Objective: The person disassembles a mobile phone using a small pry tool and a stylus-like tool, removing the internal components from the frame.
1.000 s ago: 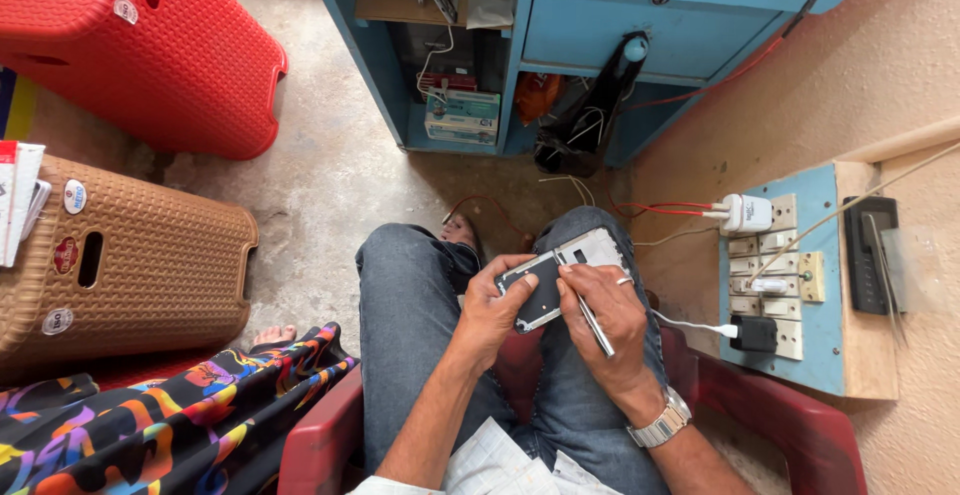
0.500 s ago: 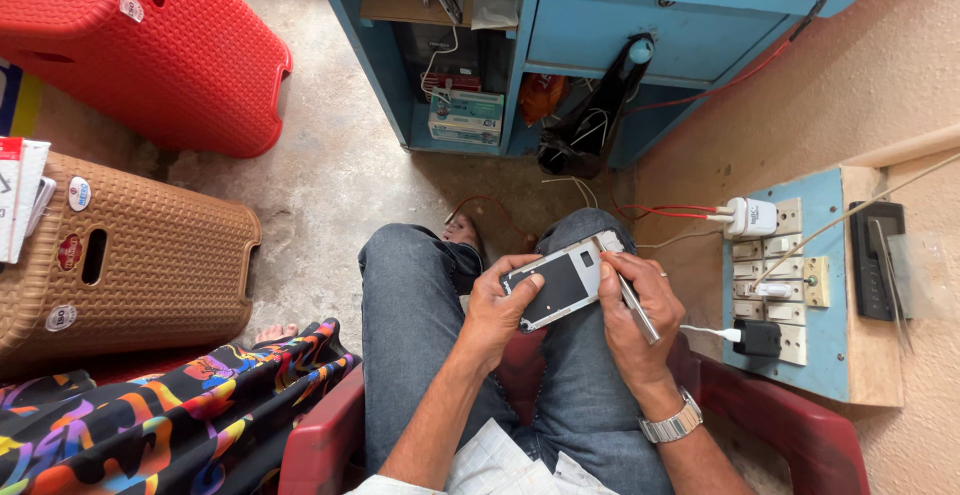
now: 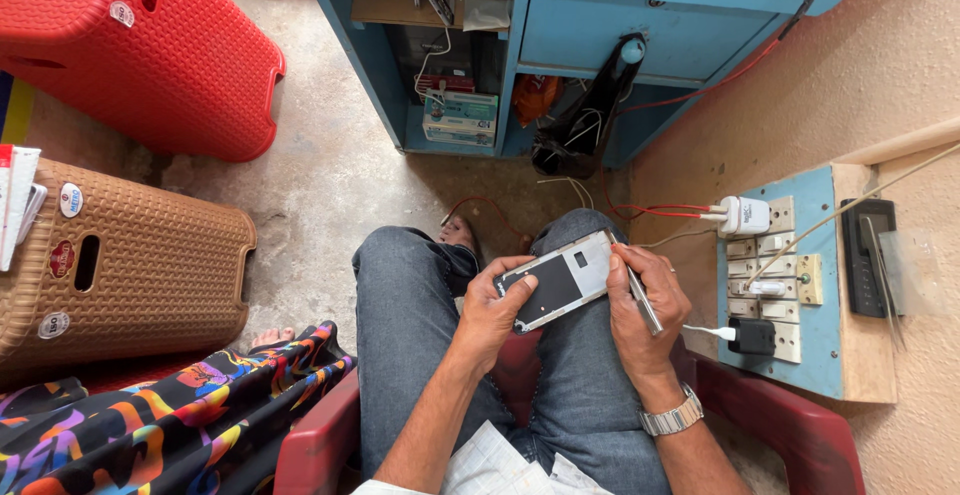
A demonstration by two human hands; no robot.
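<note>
Over the person's lap, the left hand (image 3: 492,307) is gripping an opened phone (image 3: 556,281) by its lower-left end, thumb lying across the dark panel and fingers wrapping underneath. At the opposite end of that grip, the right hand (image 3: 645,305) is steadying the phone's pale upper-right edge while pinching a slim metal tool (image 3: 636,285) against it — the tool is slanting down along the palm, its tip sitting at the phone's top corner. A metal wristwatch (image 3: 672,419) is showing just below the right hand. Beneath both hands, the jeans-covered knees (image 3: 400,305) are resting on a red plastic chair (image 3: 800,435). Just right of the right hand, a blue switchboard (image 3: 812,285) is carrying a white charger (image 3: 744,216) and a black plug (image 3: 752,335). Well beyond the phone, a blue desk (image 3: 600,25) is standing — a black bag (image 3: 580,130) hanging from it. Far left of the left hand, a brown stool (image 3: 130,265) and a red stool (image 3: 130,55) are lying on the floor, with colourful fabric (image 3: 160,425) nearby.
</note>
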